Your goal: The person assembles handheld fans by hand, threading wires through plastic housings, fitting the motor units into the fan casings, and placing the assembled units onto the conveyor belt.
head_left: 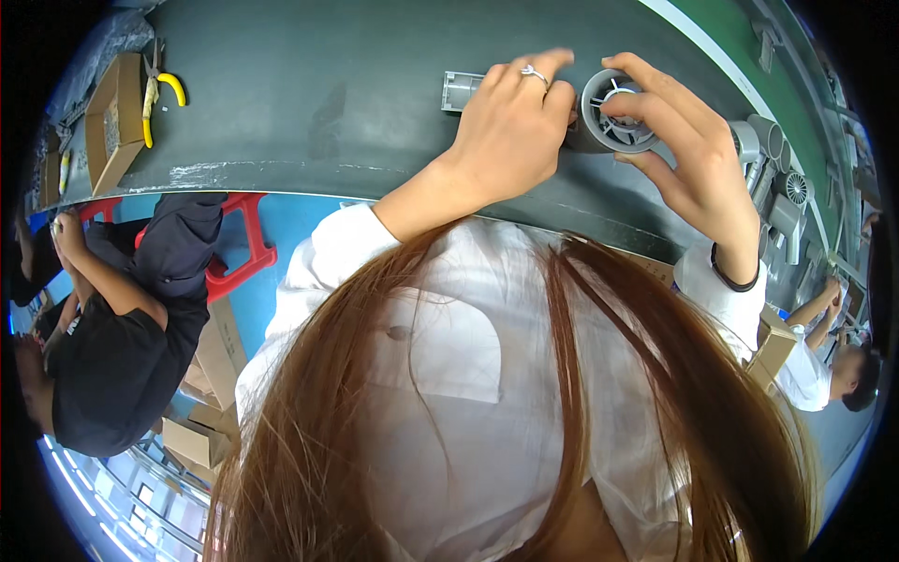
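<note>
My right hand [691,131] curves round a grey round housing [588,131], its thumb at the near rim and a finger reaching over the opening. Spokes and a ring show inside it. Close against the housing's left side is my left hand [510,136], fingers curled and index finger raised, slightly blurred; what these fingers grip is hidden. From behind the left hand sticks out a grey open-sided plastic shell [459,91]. Whether this shell joins the housing under my hand, I cannot tell.
Yellow-handled pliers [150,98] lie by a cardboard box [114,126] on the dark green table [309,94] at left. Several grey plastic parts [782,187] are heaped at right. A person in black [122,347] sits at left, another in white [807,370] at right.
</note>
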A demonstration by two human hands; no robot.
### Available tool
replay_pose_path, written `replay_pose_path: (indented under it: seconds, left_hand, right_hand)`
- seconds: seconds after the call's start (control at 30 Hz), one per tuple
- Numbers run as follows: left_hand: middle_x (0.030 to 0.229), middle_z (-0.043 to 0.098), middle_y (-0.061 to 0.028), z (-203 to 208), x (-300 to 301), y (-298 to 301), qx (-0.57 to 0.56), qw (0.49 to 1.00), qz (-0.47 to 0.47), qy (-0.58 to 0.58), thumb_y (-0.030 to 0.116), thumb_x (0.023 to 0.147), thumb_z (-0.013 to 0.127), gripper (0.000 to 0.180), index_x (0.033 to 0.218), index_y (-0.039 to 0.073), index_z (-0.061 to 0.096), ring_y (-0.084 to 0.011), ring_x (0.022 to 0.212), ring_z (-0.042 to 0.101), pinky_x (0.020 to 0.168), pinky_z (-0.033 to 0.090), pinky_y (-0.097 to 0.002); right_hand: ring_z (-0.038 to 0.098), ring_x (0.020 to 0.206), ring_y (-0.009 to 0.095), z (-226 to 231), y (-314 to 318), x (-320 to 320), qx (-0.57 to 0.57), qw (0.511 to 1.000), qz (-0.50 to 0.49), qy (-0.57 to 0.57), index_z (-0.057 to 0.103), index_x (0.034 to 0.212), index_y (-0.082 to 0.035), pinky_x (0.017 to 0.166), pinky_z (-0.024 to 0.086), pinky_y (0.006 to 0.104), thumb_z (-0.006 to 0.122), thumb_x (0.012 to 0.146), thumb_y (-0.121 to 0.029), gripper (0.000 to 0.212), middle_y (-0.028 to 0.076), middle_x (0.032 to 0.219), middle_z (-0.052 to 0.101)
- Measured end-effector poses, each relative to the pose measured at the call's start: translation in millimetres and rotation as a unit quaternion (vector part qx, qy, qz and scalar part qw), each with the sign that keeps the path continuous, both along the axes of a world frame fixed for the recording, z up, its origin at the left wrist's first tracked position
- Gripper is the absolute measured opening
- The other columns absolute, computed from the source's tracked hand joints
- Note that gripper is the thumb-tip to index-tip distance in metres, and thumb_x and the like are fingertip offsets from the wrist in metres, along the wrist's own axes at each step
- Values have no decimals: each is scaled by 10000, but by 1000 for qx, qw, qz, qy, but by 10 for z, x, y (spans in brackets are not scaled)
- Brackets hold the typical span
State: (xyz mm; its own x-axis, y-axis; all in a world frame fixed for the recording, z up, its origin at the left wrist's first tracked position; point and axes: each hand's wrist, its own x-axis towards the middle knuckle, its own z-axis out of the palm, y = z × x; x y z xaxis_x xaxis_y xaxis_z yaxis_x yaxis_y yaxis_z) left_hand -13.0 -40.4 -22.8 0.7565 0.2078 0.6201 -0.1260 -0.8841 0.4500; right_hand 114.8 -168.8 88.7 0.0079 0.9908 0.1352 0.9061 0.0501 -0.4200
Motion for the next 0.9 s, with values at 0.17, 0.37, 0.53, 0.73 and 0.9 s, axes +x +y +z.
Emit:
replay_pose_path:
  seconds: [0.17,0.37,0.53,0.73,0.9]
  left_hand:
    - [788,613,-146,-55,12,36,17,999,-13,23,81,714,607,102,770,13,556,-281,744,601,726,424,-359]
    - [704,591,-128,-7,0,42,27,999,-6,36,85,690,602,93,729,26,541,-267,663,591,655,419,-351]
    - [685,586,-128,-89,21,21,70,998,10,-3,82,669,587,85,705,29,531,-269,638,581,634,420,-356]
    - [701,582,-129,-117,-45,14,73,997,7,16,77,654,581,104,725,23,529,-272,660,569,671,412,-358]
    - [694,563,-127,-73,-83,3,55,998,8,9,91,664,591,112,727,30,521,-275,667,565,672,408,-367]
  right_hand:
    - [605,1004,318,-45,16,39,3,995,-20,96,571,987,38,840,488,339,706,622,62,390,216,1220,557]
    - [565,1027,182,-79,30,43,-50,969,-99,220,523,986,13,932,428,298,719,649,63,393,190,1243,557]
    - [511,1100,162,-158,-9,14,-14,946,-130,296,486,978,-18,993,368,289,727,671,60,398,181,1276,533]
    - [510,1122,177,-113,54,-19,-41,967,-88,234,469,937,-22,954,388,273,739,676,45,382,178,1233,551]
    - [509,1127,188,-127,12,-89,-9,970,-88,225,449,908,-16,931,399,268,746,679,39,379,198,1199,554]
